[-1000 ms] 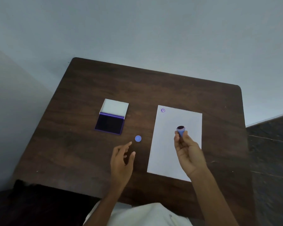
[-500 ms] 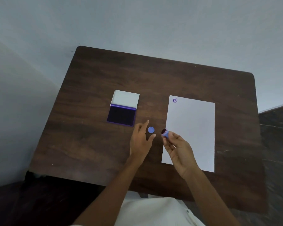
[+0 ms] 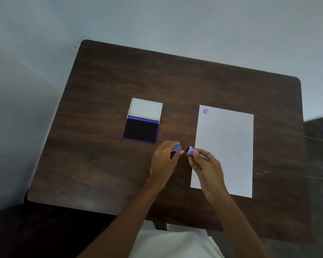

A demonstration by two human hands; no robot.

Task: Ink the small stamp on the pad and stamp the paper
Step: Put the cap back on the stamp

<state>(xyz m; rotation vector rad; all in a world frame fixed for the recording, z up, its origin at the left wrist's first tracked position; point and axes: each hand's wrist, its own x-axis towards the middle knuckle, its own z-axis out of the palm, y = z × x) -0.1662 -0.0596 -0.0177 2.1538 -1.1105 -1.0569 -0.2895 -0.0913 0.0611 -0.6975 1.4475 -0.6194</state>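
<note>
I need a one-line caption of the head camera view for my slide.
Left hand holds the blue cap, right hand the small stamp, between open ink pad and once-stamped paper.

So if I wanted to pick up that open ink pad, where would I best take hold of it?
Probably by the two long side edges of the dark tray of the ink pad, coming down from above. It lies flat on the table with its white lid folded back at the far end, so the sides are bare. Keep your fingers off the inked face.

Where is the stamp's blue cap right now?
In the head view, the blue cap is in the left hand's fingertips, just left of the small stamp, below the ink pad.
</note>
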